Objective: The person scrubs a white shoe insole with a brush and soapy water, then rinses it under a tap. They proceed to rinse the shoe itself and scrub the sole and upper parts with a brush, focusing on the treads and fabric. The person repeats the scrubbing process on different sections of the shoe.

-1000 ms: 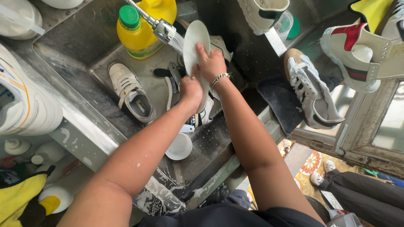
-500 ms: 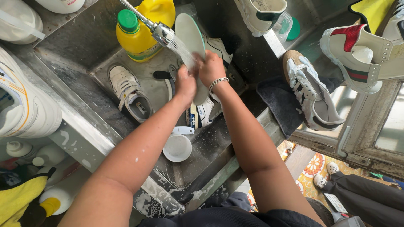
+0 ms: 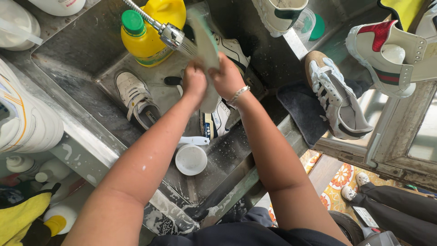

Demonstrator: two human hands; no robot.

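Observation:
Both hands hold a pale green shoe insole (image 3: pixel 205 45) upright over a steel sink (image 3: pixel 73 86), under the water from a metal spray head (image 3: pixel 170 35). My left hand (image 3: pixel 195 82) grips its lower left edge. My right hand (image 3: pixel 227 78), with a bracelet on the wrist, grips its right side. Below the hands lie a grey-white sneaker (image 3: pixel 135 104) and a white sneaker with dark trim (image 3: pixel 217 123) in the sink bottom.
A yellow bottle with a green cap (image 3: pixel 148 32) stands at the sink's back. A white cup (image 3: pixel 191 159) and a brush handle (image 3: pixel 193 140) lie near the front. Sneakers (image 3: pixel 334 98) rest on a dark cloth (image 3: pixel 300 109) and a ledge to the right; a white shoe (image 3: pixel 22 118) on the left.
The insole has turned from face-on to edge-on under the spray. Both hands have shifted a little up and closed in on it.

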